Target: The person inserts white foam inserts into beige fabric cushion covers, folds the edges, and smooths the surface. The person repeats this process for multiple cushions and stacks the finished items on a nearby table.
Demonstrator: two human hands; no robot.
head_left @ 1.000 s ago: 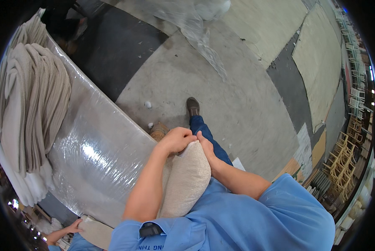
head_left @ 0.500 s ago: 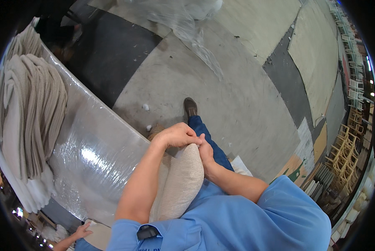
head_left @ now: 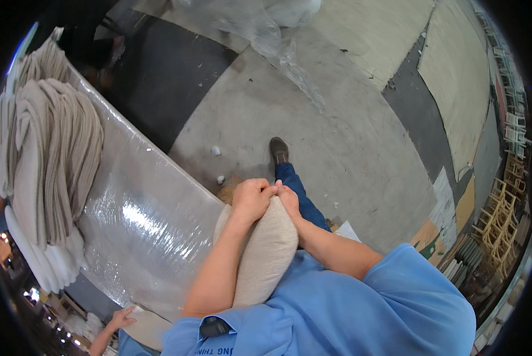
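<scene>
A plump beige cushion (head_left: 268, 252) in coarse woven fabric leans upright against my body, its narrow corner pointing away from me. Both hands meet at that corner. My left hand (head_left: 253, 199) pinches the tip from the left, fingers bent and closed. From the other side, my right hand (head_left: 288, 200) grips the same corner, with its thumb and fingertips close to the left ones. What lies right between the fingertips is too small to make out. Another piece of beige fabric shows behind my left wrist.
On my left stands a table wrapped in shiny clear plastic (head_left: 150, 199), bearing a pile of folded beige covers (head_left: 58, 154) and white padding (head_left: 40, 252). A co-worker's hand (head_left: 122, 318) rests on a beige piece at lower left. Plastic sheeting (head_left: 260, 35) lies ahead; wooden chair frames (head_left: 496, 222) stand right.
My left hand has turned more upright and lowered its wrist at the cushion's corner. Both hands still hold the corner. The whole view has shifted slightly.
</scene>
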